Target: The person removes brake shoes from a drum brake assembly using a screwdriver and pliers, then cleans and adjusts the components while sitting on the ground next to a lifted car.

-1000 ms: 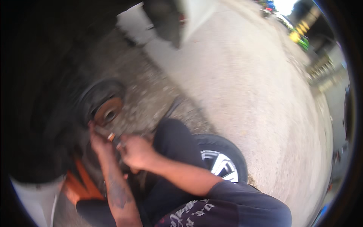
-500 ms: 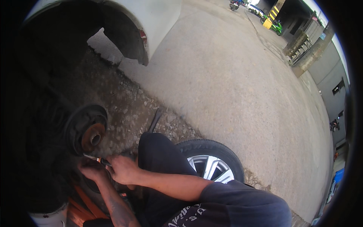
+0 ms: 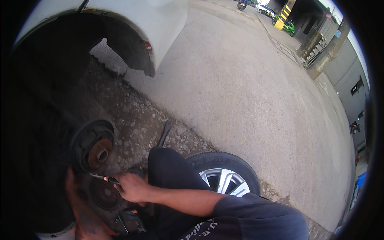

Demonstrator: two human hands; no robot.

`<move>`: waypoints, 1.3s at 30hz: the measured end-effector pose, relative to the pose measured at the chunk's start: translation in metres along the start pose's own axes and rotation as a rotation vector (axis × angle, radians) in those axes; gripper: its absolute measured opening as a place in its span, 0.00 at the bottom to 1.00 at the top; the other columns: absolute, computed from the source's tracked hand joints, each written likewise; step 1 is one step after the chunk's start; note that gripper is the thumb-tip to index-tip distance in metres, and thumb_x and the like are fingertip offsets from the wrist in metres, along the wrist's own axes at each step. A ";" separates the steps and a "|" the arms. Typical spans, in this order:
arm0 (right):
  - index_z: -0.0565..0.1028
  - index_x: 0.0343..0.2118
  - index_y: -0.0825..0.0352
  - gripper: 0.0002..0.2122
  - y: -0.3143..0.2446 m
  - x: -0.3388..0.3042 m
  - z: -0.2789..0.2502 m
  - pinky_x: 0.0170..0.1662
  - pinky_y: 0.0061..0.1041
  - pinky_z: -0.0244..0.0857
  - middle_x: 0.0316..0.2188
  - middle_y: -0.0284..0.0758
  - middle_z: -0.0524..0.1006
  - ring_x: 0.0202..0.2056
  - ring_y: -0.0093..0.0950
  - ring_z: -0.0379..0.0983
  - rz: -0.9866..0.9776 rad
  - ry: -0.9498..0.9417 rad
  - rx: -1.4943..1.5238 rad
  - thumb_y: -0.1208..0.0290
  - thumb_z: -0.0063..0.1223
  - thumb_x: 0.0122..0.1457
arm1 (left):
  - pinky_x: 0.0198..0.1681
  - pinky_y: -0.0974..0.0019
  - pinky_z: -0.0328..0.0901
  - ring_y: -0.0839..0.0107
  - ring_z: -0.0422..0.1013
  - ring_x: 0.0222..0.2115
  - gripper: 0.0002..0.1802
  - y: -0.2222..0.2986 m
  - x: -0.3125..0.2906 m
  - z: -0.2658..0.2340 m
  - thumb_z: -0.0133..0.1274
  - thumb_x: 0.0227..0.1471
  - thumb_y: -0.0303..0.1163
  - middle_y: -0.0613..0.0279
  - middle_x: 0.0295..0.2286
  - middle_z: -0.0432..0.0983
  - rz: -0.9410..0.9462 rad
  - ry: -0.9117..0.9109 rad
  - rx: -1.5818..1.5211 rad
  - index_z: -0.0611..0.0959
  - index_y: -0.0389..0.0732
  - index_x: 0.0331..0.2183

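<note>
My right hand [image 3: 131,187] is closed round the black-and-orange handle of a hand tool [image 3: 98,176] with a bare metal tip; its exact kind is unclear. That tip points left, just below the rusty wheel hub [image 3: 96,154] and its dark round backing plate [image 3: 78,154]. My left hand [image 3: 71,178] reaches up into the shadow beneath the plate, with its fingers lost in the dark. On the ground below the hub lies a round, dark drum-like part [image 3: 106,194].
A white car body with an open wheel arch [image 3: 148,50] stands above left. A removed wheel [image 3: 224,178] lies beside my knee, and a dark metal bar [image 3: 164,134] rests on the gravel. Small tools [image 3: 130,218] lie by my leg. Concrete pavement [image 3: 240,92] stretches right.
My left hand has left the tool's tip and moved left and up into the shadow by the hub, uncovering the round part below. My right hand still holds the tool. The view has shifted slightly.
</note>
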State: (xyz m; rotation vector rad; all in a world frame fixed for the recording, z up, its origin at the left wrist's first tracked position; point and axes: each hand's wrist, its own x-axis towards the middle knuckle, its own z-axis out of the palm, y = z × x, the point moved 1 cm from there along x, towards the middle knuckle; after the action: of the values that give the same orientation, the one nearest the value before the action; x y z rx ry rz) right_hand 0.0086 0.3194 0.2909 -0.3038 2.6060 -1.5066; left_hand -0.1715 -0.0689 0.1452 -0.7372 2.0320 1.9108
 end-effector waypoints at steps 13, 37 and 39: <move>0.71 0.43 0.73 0.13 -0.001 0.001 -0.002 0.44 0.47 0.65 0.36 0.53 0.75 0.42 0.53 0.72 -0.005 -0.055 0.032 0.69 0.50 0.59 | 0.41 0.43 0.69 0.50 0.71 0.45 0.35 0.050 0.075 -0.018 0.46 0.59 0.52 0.51 0.53 0.69 -0.085 -0.195 0.522 0.66 0.43 0.61; 0.74 0.43 0.71 0.14 0.011 0.022 0.009 0.57 0.41 0.60 0.52 0.50 0.68 0.56 0.48 0.65 -0.104 0.184 0.509 0.67 0.57 0.58 | 0.50 0.43 0.67 0.48 0.67 0.53 0.34 0.088 0.022 0.019 0.53 0.57 0.43 0.49 0.58 0.65 0.062 -0.236 0.670 0.65 0.47 0.62; 0.77 0.42 0.70 0.15 0.013 0.029 0.003 0.62 0.36 0.54 0.59 0.46 0.66 0.62 0.41 0.59 -0.082 0.122 0.685 0.66 0.62 0.55 | 0.51 0.44 0.66 0.49 0.68 0.52 0.34 0.084 0.008 0.015 0.53 0.57 0.44 0.49 0.57 0.66 0.117 -0.281 0.548 0.66 0.45 0.61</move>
State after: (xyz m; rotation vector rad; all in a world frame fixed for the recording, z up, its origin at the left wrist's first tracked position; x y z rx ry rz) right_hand -0.0202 0.3167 0.2785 -0.2466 1.9908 -2.3742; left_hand -0.2238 -0.0545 0.2110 -0.2059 2.2840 1.3042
